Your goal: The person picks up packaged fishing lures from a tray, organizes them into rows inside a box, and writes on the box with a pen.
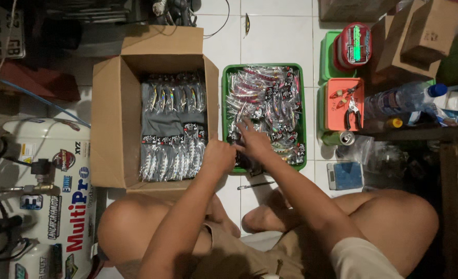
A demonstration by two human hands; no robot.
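Observation:
A green tray (223,98) on the white tile floor holds a heap of clear packets with small fish-shaped lures. My right hand (253,142) reaches into its near left part, fingers spread on the packets. My left hand (217,156) is closed at the tray's near left corner, by the wall of an open cardboard box (112,124); whether it holds a packet I cannot tell. Inside the box, packets (174,126) stand in neat rows.
A white compressor tank (58,206) lies at the left. Right of the tray sit an orange tray with pliers (345,106), a drink can (347,137), a small scale (344,174), a red-lidded container (353,45), a water bottle (404,98) and cardboard boxes (420,36). My bare knees frame the front.

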